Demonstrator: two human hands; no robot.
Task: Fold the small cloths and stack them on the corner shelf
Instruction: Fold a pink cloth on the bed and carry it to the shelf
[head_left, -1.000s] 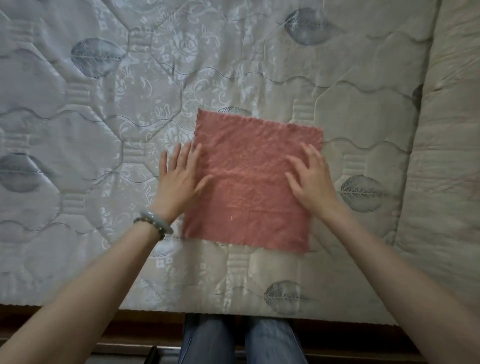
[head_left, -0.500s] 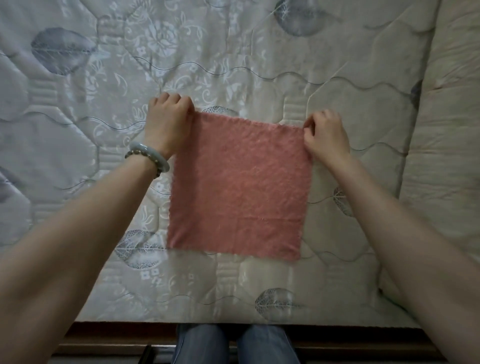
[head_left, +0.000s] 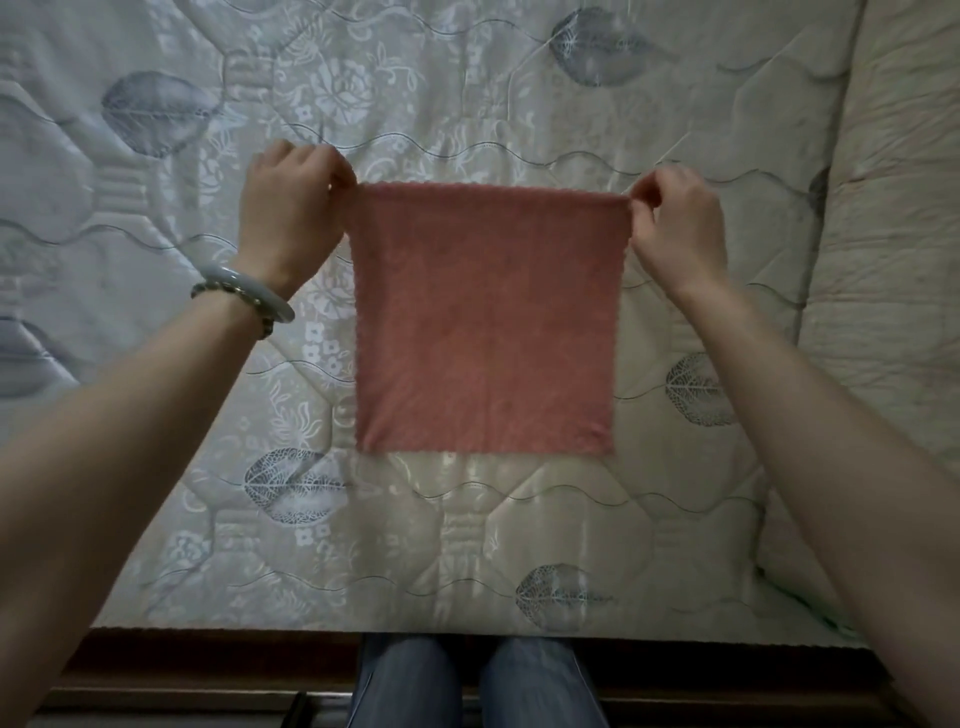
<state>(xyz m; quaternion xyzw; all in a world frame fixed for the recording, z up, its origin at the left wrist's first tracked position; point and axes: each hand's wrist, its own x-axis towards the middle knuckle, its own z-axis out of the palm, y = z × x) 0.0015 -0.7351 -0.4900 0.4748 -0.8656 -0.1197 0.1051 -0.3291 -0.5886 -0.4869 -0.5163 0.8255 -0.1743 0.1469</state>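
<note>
A square pink cloth (head_left: 485, 322) is spread out over the quilted mattress (head_left: 467, 545), its far edge pulled taut between my hands. My left hand (head_left: 291, 208), with a pale bangle on the wrist, pinches the cloth's far left corner. The far right corner is pinched by my right hand (head_left: 675, 218). The cloth's near edge lies unheld toward me. No shelf and no other cloth are in view.
The mattress fills the view, printed with grey leaves. A second beige padded surface (head_left: 893, 260) runs along its right side. A dark wooden bed frame (head_left: 208, 660) edges the near side, with my jeans-clad legs (head_left: 478, 680) below it.
My hands went from lying flat on the cloth's sides to its far corners, which they now pinch. The far edge is drawn straighter and the cloth sits squarer than before.
</note>
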